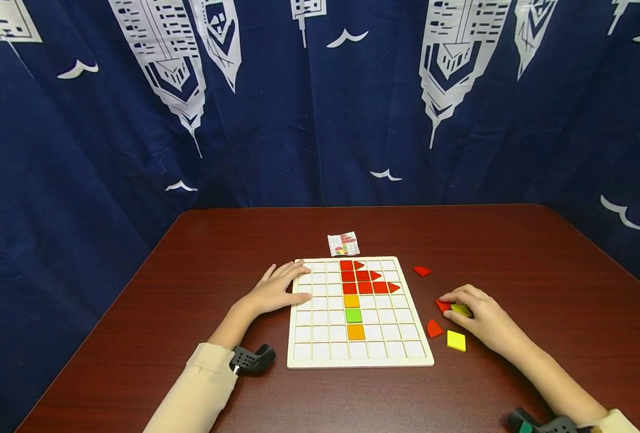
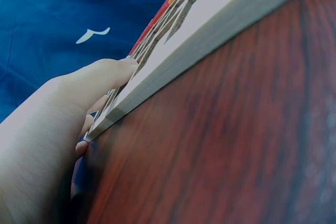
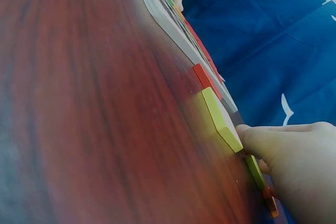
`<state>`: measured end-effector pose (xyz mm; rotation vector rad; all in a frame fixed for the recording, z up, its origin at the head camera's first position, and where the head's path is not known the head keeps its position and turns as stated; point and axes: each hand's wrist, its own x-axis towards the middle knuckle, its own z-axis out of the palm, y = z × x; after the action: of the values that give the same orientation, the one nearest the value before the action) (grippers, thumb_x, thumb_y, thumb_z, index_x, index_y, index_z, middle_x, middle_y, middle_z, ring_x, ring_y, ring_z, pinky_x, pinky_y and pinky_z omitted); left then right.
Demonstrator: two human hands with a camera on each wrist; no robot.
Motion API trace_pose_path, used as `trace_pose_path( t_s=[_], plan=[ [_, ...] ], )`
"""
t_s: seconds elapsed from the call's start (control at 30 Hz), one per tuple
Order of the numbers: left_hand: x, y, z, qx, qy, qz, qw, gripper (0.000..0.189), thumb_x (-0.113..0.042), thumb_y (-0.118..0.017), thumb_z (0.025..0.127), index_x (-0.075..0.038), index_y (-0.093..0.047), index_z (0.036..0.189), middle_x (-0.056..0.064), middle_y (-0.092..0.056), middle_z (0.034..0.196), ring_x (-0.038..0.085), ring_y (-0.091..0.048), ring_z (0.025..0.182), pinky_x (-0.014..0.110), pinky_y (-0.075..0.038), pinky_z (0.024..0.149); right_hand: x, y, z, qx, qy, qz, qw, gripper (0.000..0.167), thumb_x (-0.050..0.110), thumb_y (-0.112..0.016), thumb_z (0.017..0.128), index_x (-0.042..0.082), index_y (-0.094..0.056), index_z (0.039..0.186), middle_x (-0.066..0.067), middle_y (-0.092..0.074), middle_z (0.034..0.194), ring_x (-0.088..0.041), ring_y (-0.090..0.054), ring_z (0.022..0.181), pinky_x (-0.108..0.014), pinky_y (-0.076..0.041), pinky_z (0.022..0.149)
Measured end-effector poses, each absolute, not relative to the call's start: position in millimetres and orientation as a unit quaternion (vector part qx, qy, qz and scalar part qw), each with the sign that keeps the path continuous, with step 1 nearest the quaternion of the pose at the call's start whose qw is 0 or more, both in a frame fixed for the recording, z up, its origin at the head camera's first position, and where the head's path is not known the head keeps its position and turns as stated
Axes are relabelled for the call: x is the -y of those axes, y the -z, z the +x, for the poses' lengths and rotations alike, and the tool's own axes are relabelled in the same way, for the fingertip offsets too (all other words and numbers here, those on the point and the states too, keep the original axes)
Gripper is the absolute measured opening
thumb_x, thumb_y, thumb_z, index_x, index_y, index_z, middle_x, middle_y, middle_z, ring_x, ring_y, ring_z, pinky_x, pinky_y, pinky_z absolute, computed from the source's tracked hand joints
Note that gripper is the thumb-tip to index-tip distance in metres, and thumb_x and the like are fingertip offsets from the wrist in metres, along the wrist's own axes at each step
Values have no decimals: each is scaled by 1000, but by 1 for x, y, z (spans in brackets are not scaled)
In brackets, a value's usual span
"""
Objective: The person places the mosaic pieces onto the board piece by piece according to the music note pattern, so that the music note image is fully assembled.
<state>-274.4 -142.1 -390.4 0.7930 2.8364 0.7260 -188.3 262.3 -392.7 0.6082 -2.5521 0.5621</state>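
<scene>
Pinching an olive-green tile under my right hand, I keep it flat on the worktop, just off the right edge of the white grid board. My fingers curl over it with a small red piece touching their tips, so the tile is mostly covered in the head view; the right wrist view shows its thin edge under my fingertips.

My left hand lies relaxed, fingers straight, across the board's left edge near its far corner, which seems to steady the board against sliding. It holds nothing.

On the board a column of red, orange and green tiles runs down the middle, with red triangles stepping out to the right near the far edge. A yellow square and a red curved piece lie between my right hand and the board's near right corner. Another red piece sits by the far right side. A small pattern card rests just beyond the board's far edge. Behind the worktop hangs a blue curtain.
</scene>
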Motion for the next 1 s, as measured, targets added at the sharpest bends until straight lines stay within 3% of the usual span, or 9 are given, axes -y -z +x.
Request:
trace_pose_path(
  t_s=[0.2, 0.27, 0.4, 0.5, 0.7, 1.0],
  plan=[
    [142, 390, -274, -934, -238, 260, 53, 62, -52, -54, 84, -25, -36, 137, -1, -19, 152, 18, -11, 142, 49, 5, 114, -262, 394, -188, 933, -198, 212, 216, 25, 11, -72, 75, 13, -67, 100, 6, -59, 96, -9, -54, 85, -11, -41, 75],
    [142, 390, -273, -934, -238, 261, 53, 62, -52, -54, 84, -25, -36, 137, -1, -19, 152, 18, -12, 142, 49, 5, 114, -263, 396, -189, 934, -196, 207, 214, 27, 13, -71, 76, 12, -66, 102, 5, -59, 97, -12, -56, 86, -19, -44, 75],
    [142, 392, -274, -934, -238, 262, 53, 62, -52, -53, 84, -25, -37, 137, -2, -19, 152, 18, -12, 142, 49, 5, 114, -262, 398, -189, 939, -204, 196, 197, 30, 16, -69, 79, 11, -64, 108, 1, -59, 100, -19, -59, 88, -36, -40, 74],
    [142, 392, -274, -933, -239, 263, 52, 62, -52, -53, 84, -25, -36, 137, -2, -19, 152, 18, -11, 142, 49, 5, 114, -261, 398, -189, 939, -214, 194, 188, 27, 16, -68, 80, 12, -64, 107, -1, -57, 102, -21, -56, 91, -34, -32, 72],
    [142, 390, -273, -932, -244, 262, 50, 62, -52, -54, 84, -24, -37, 137, 0, -20, 152, 20, -12, 142, 49, 5, 114, -258, 398, -190, 938, -222, 190, 188, 16, 14, -68, 80, 14, -65, 96, -3, -58, 101, -24, -53, 95, -36, -31, 74],
    [141, 389, -273, -932, -242, 265, 50, 61, -51, -54, 84, -24, -37, 137, -1, -20, 152, 20, -12, 142, 50, 4, 114, -250, 399, -191, 950, -202, 167, 169, 30, 32, -67, 81, 12, -64, 103, -4, -58, 105, -27, -51, 102, -41, -31, 78]
  ],
)
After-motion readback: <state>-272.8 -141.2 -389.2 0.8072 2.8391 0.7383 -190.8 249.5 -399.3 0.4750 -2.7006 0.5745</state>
